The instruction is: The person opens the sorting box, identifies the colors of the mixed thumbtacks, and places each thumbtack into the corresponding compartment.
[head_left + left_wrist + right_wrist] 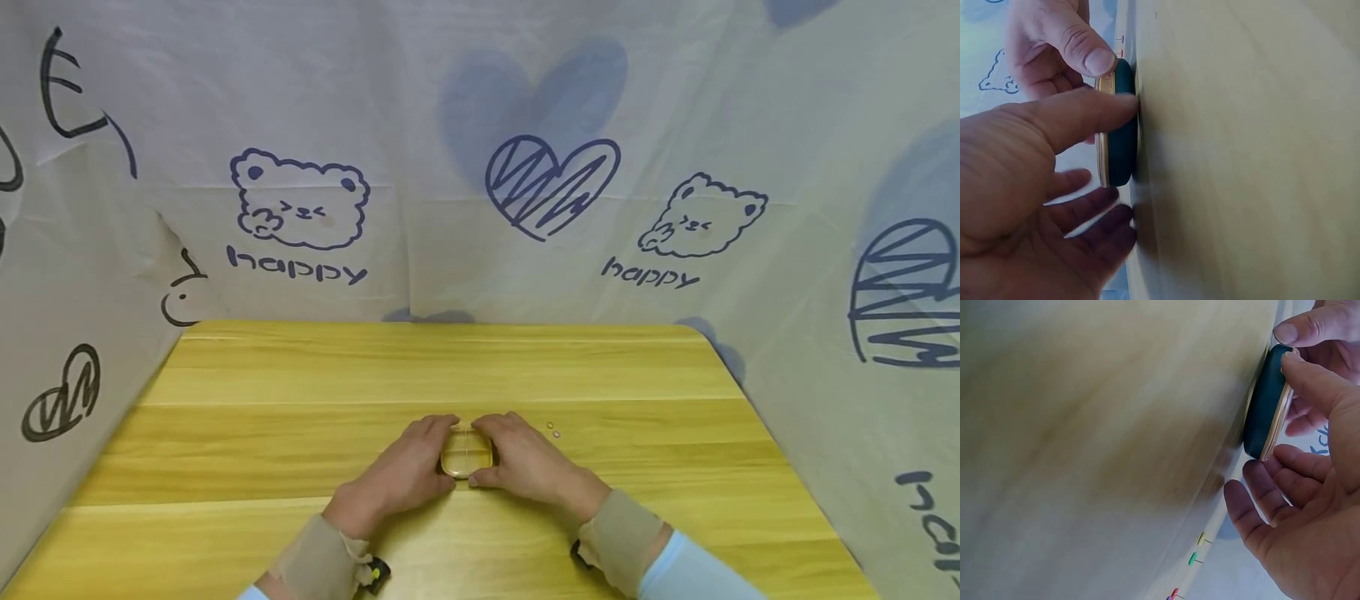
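Observation:
A small rounded box (467, 458) rests on the table between both hands. From above its top looks clear and gold-edged, with lines across it; the wrist views show a dark teal side (1122, 150) under a gold rim. My left hand (408, 467) grips the box's left side, thumb at the near edge and fingertips toward the far edge. Mirroring it, my right hand (528, 462) grips the right side, its thumb (1316, 378) against the rim. The remaining fingers of each hand curve loosely beside the box. What lies inside cannot be made out.
Several small coloured pins lie on the wooden table (300, 375) right of the box, among them a yellow pin (1202, 539), a green pin (1193, 558) and a red pin (1175, 592). A pale cloth (450, 250) with bear and heart drawings surrounds the table's back and sides.

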Motion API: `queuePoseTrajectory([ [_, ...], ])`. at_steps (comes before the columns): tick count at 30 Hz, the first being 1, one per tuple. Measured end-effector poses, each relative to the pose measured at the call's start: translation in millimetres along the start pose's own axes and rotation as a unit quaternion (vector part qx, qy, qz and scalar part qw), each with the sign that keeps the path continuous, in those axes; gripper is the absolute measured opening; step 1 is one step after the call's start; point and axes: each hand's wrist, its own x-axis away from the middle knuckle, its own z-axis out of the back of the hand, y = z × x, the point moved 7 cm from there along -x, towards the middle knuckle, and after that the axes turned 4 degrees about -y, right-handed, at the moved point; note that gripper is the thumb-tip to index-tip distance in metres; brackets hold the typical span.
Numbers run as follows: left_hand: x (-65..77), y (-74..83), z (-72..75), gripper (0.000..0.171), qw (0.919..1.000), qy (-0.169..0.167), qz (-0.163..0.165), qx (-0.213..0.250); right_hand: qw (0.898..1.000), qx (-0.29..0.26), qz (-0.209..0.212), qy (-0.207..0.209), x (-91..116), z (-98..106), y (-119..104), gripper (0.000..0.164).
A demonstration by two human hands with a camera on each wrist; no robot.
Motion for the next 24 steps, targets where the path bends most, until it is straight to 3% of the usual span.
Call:
queuePoseTrajectory([
  [5, 1.7, -4.9, 0.2, 0.074, 0.9995, 0.005, 0.030, 0.007, 1.000, 0.002, 0.002, -0.003, 0.4, -0.1, 0.0, 0.074],
  [16, -0.3, -6.8, -4.3, 0.071, 0.9993, -0.011, 0.016, 0.033, 1.000, 0.013, 0.003, -0.013, 1.3, -4.2, 3.0, 0.078],
  [24, -3.6, -6.9, -4.3, 0.066, 0.9994, 0.003, 0.005, 0.034, 1.000, 0.024, 0.006, -0.005, -0.7, -4.8, 1.5, 0.078],
])
